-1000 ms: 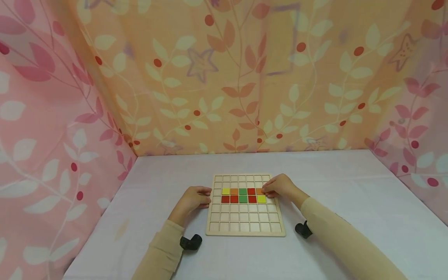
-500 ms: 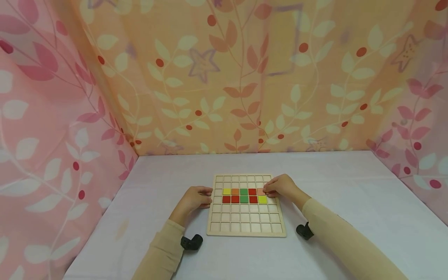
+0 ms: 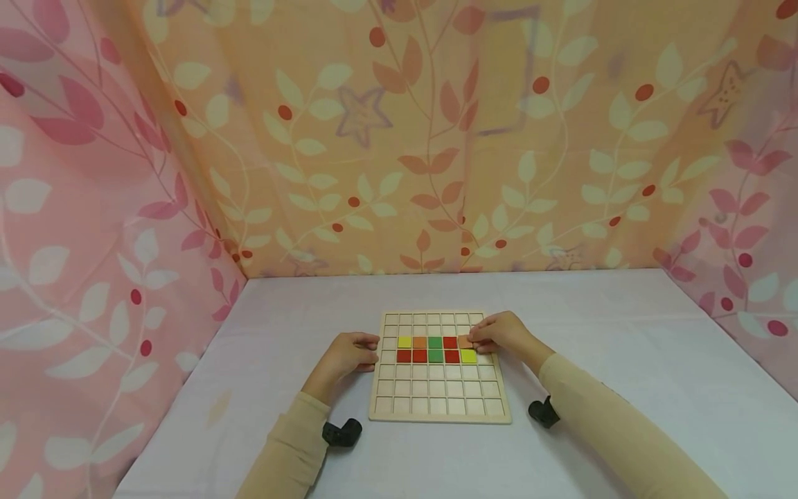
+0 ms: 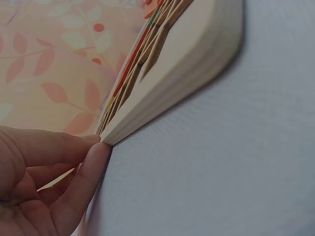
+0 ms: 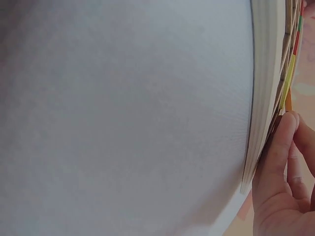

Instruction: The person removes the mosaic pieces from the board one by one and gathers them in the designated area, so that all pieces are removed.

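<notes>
A square wooden grid board [image 3: 440, 388] lies on the white table. Two rows of coloured square tiles cross its middle: yellow, orange, green, red, orange above; red, red, green, red, yellow [image 3: 468, 356] below. At the board's left edge my left hand [image 3: 341, 355] holds the rim between thumb and index finger. My right hand [image 3: 501, 331] pinches the orange tile [image 3: 464, 341] at the right end of the upper row. In the right wrist view this orange tile [image 5: 289, 102] stands slightly out from the board at the fingertips, which partly hide it.
White cloth [image 3: 280, 312] covers the table. A floral orange curtain [image 3: 312, 152] closes off the back, and pink floral curtains [image 3: 81, 291] stand at both sides. A black wrist device [image 3: 342, 433] sits by the left cuff, another black device [image 3: 544, 412] by the right.
Both hands keep their places at the board. The orange tile at the right fingertips looked paler half a second ago, so its tilt has changed slightly. The head view has shifted a little.
</notes>
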A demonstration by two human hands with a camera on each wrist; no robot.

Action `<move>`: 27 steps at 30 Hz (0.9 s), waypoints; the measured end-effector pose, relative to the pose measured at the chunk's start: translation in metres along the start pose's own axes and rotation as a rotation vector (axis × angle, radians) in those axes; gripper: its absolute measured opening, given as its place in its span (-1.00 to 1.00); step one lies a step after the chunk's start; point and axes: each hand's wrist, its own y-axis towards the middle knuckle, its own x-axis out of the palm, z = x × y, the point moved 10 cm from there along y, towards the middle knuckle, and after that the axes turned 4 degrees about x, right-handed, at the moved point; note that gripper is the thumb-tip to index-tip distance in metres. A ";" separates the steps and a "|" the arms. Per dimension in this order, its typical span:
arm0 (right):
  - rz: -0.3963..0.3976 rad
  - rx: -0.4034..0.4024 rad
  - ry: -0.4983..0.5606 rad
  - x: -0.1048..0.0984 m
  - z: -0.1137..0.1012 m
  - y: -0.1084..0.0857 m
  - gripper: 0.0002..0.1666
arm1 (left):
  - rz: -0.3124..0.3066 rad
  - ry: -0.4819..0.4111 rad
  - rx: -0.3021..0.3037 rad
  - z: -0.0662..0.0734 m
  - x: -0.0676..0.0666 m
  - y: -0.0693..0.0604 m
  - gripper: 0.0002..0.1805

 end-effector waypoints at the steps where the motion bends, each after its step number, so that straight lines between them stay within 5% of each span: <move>1: 0.002 0.005 0.002 0.000 0.000 0.000 -0.75 | 0.001 -0.003 -0.002 -0.001 0.000 0.000 -0.56; 13: 0.023 0.019 0.010 -0.003 -0.002 -0.008 -0.67 | -0.012 -0.026 -0.010 0.000 0.001 -0.001 -0.55; 27: 0.042 -0.003 0.014 -0.038 0.002 -0.014 -0.61 | -0.006 -0.026 -0.010 0.000 0.001 0.000 -0.55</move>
